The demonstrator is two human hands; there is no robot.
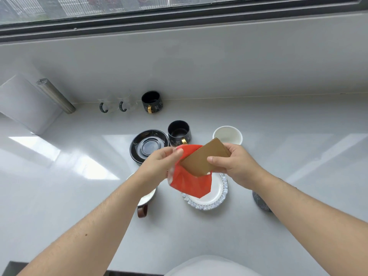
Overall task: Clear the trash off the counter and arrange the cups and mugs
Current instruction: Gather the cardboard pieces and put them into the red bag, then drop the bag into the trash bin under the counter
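My left hand (159, 164) pinches the rim of a red plastic bag (189, 182) above the counter. My right hand (233, 164) grips a brown cardboard piece (203, 158) whose lower end sits in the bag's mouth. Under the bag lies a white plate with a frilled clear rim (217, 198). Behind my hands stand a black mug with a gold handle (179, 132), a black saucer (147, 145) and a white paper cup (228, 134). Another black mug (152, 101) and two clear glass cups (117, 105) line the back wall. A white mug with a brown handle (144, 204) is partly hidden by my left arm.
A dark patterned cup (260, 202) sits half hidden under my right forearm. A steel roll holder (56, 96) leans at the back left beside a white block (25, 104). The window sill runs along the far wall. The grey counter (298, 156) spreads wide to both sides.
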